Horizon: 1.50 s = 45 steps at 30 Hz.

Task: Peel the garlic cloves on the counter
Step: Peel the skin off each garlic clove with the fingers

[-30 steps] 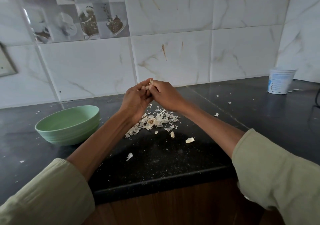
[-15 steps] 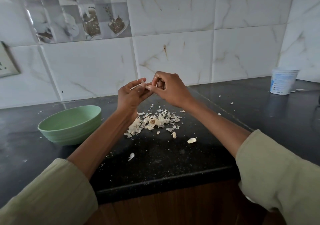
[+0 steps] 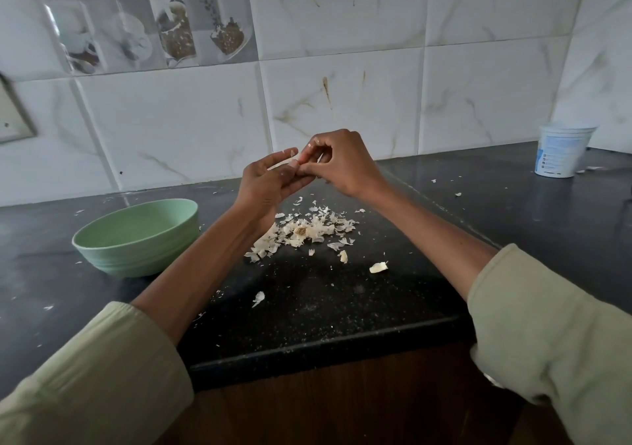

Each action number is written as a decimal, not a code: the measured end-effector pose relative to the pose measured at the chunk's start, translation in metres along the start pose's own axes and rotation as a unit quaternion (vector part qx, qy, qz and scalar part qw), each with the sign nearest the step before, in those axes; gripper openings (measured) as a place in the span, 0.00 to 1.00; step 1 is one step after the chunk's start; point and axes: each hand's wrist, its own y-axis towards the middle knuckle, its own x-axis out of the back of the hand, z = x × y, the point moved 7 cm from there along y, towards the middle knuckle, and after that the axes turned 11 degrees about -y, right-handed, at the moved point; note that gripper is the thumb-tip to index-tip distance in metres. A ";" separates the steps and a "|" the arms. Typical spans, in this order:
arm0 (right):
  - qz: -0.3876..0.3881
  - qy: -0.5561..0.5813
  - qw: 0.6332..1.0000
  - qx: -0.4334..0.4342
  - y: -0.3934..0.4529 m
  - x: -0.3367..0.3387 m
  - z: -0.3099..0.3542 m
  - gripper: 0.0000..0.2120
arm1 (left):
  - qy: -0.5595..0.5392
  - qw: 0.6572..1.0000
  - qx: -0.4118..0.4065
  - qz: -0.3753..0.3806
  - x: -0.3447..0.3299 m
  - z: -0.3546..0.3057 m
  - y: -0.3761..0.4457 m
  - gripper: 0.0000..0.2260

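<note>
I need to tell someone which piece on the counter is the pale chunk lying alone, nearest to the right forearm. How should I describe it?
Start from the black counter and find the heap of papery garlic skins below the hands. Go from the heap toward the front edge and rightward to the pale chunk. It lies alone, thicker and creamier than the thin white flakes around it.

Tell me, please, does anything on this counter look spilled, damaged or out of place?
Nothing looks damaged. Papery garlic skins lie heaped on the dark counter below the hands, with stray flakes scattered toward the green bowl and the white tub. That is ordinary peeling litter; both containers stand upright.
</note>
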 end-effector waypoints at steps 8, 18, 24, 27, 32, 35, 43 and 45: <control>0.021 0.020 1.000 0.005 -0.002 -0.001 0.005 0.05 | -0.029 0.998 0.003 -0.058 0.012 -0.004 -0.004 0.16; 0.004 0.057 0.998 -0.024 -0.001 0.002 -0.002 0.03 | 0.097 0.989 -0.093 -0.057 0.015 -0.016 -0.002 0.16; -0.001 0.051 0.998 -0.024 0.001 0.003 -0.002 0.02 | 0.155 0.980 -0.114 -0.043 0.013 -0.019 -0.002 0.18; 0.000 0.063 0.998 -0.024 0.001 0.002 -0.001 0.01 | 0.166 0.977 -0.128 -0.040 0.010 -0.022 -0.003 0.18; -0.012 0.058 0.998 -0.017 -0.001 0.003 0.002 0.01 | 0.178 0.973 -0.139 -0.039 0.008 -0.024 -0.004 0.17; -0.024 0.051 0.998 -0.016 -0.001 0.004 0.002 0.03 | 0.180 0.973 -0.139 -0.035 0.006 -0.024 -0.005 0.17; 0.007 0.117 0.990 -0.073 0.002 -0.007 -0.011 0.05 | 0.194 0.968 -0.151 -0.042 0.003 -0.029 -0.008 0.17; 0.032 0.153 0.982 -0.108 0.003 -0.013 -0.018 0.07 | 0.214 0.962 -0.161 -0.045 0.002 -0.031 -0.009 0.18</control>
